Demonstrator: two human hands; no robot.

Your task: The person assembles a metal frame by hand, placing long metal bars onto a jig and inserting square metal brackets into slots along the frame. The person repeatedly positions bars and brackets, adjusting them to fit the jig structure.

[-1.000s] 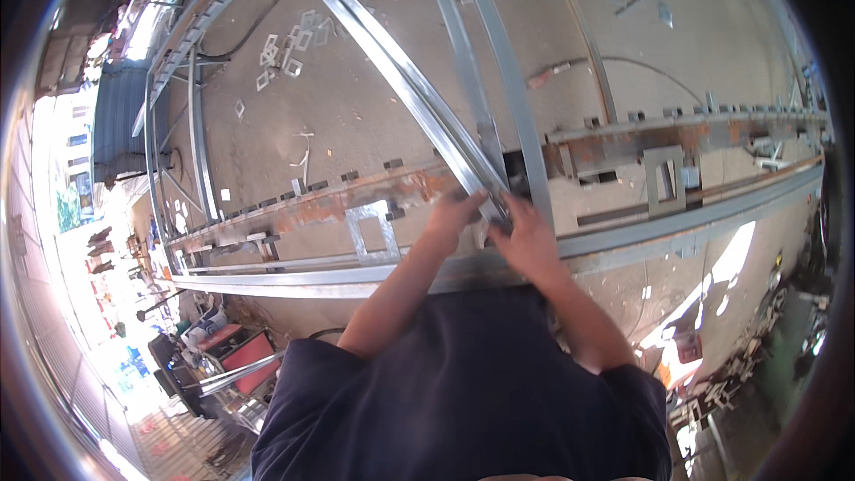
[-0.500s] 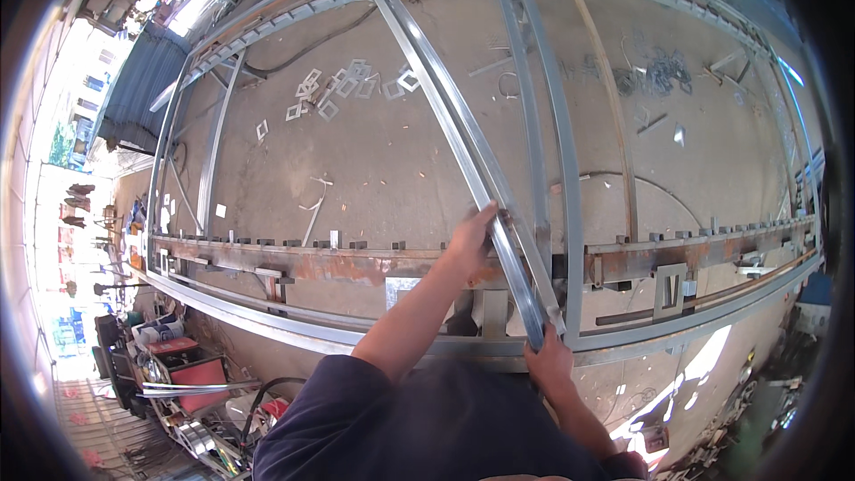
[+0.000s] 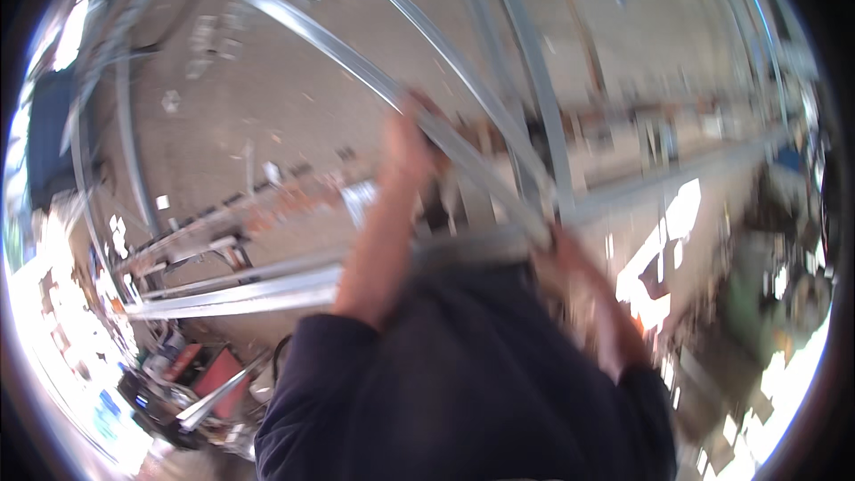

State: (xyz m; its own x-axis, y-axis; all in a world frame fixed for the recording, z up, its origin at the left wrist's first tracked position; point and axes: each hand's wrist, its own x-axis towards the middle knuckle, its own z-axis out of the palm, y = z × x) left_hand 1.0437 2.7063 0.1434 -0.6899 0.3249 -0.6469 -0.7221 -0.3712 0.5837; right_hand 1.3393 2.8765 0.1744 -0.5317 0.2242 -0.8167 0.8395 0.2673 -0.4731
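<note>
My left hand (image 3: 414,138) is closed round a long, shiny metal tube (image 3: 303,25), part way along it. The tube slants from the far left down toward my body. At its near end my right hand (image 3: 554,254) grips it, though motion smears the fingers. A second metal tube (image 3: 427,31) lies to the right of the held one, apart from it at the far side and close to it near my right hand. Both cross a rust-stained beam (image 3: 267,214) and the grey front rail (image 3: 249,292) of a large metal frame.
Further right, another grey metal bar (image 3: 525,44) spans the frame. Blurred square plates (image 3: 214,40) lie on the floor inside it, at the left. A red-topped box (image 3: 218,374) stands among clutter at the lower left. More clutter (image 3: 748,321) lies at the right.
The held tube has swung left at its far end, parting from the second tube. My left hand has moved left and away from me with it. The whole view has turned and blurred.
</note>
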